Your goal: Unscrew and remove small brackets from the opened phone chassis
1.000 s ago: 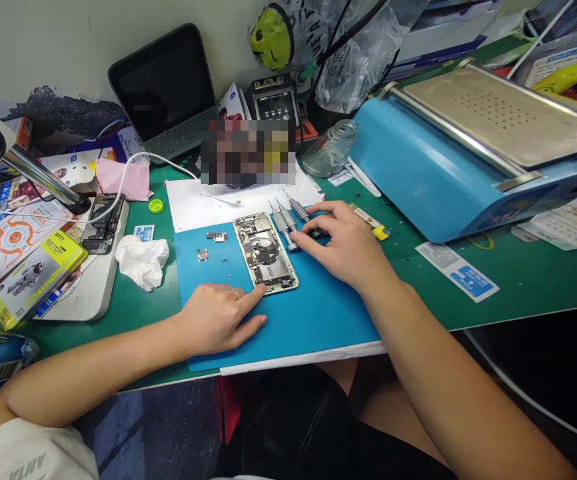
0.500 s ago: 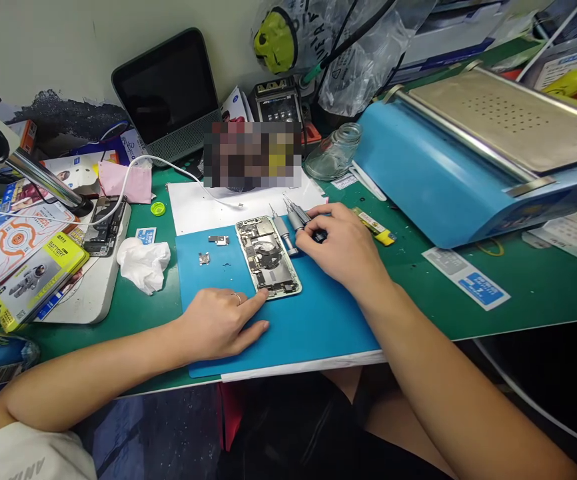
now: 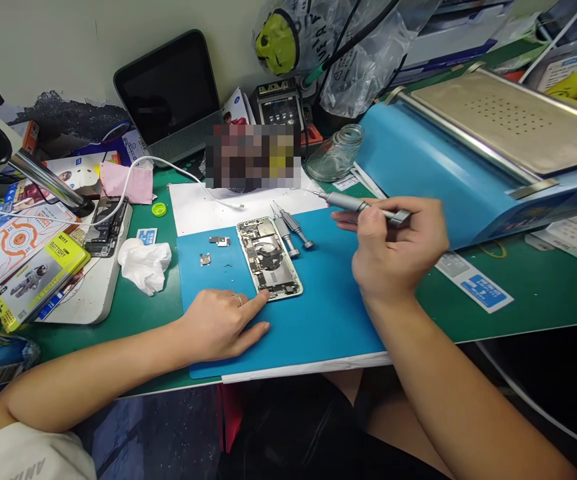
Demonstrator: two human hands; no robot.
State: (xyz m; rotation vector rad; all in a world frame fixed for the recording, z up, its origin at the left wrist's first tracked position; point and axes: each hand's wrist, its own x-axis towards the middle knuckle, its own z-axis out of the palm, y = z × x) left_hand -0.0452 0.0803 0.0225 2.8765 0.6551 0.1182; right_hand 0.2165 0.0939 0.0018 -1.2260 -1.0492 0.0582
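Observation:
An opened smartphone (image 3: 270, 259) lies on a blue mat (image 3: 328, 300), its internal parts exposed. My left hand (image 3: 223, 323) rests on the mat, index fingertip on the phone's lower left corner, thumb held apart; it grips nothing. My right hand (image 3: 398, 247) is closed around a grey precision screwdriver (image 3: 348, 201), raised right of the phone with its tip pointing left. Two more screwdrivers lie side by side just right of the phone: one screwdriver (image 3: 283, 232) nearest it, another screwdriver (image 3: 296, 227) beyond. Left of the phone sit small metal parts (image 3: 219, 241) and tiny dark bits, perhaps screws.
A blue machine with a perforated metal plate (image 3: 418, 167) stands at the right. Behind are a glass jar (image 3: 336, 153) and a dark screen (image 3: 168, 93). At left lie a crumpled tissue (image 3: 144, 263), a white cable (image 3: 183, 170) and a yellow battery box (image 3: 41, 280).
My right hand has lifted a screwdriver off the mat and moved right, turning its tip leftward. Two screwdrivers stay beside the phone. My left hand has kept its place on the phone.

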